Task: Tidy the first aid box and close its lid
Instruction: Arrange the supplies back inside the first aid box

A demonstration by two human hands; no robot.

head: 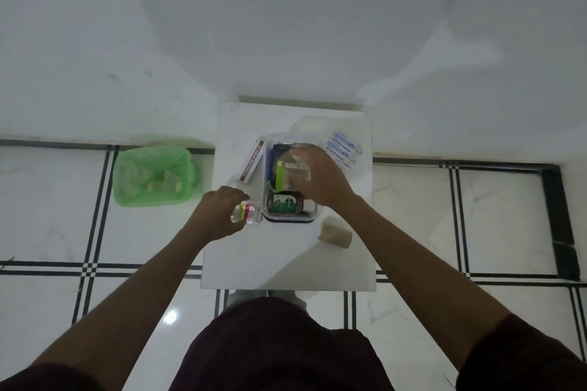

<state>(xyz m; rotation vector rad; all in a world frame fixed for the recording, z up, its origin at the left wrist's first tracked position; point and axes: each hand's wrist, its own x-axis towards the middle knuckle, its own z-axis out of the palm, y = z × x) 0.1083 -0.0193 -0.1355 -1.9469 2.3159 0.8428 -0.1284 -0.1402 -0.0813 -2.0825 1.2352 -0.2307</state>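
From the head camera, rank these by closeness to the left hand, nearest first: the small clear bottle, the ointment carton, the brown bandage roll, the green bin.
1. Small clear bottle: in the left hand, beside the first aid box.
2. Ointment carton: just beyond the hand, left of the box.
3. Brown bandage roll and green bin: too close to call, on opposite sides.

Pretty bare room tbh. Plain white wall (286,25) with soft shadows on it, glossy white floor tiles (413,225) with black double-line borders, one bright light glare near the bottom. Small white table (270,263) against the wall, green-bagged bin (152,176) just left of it.
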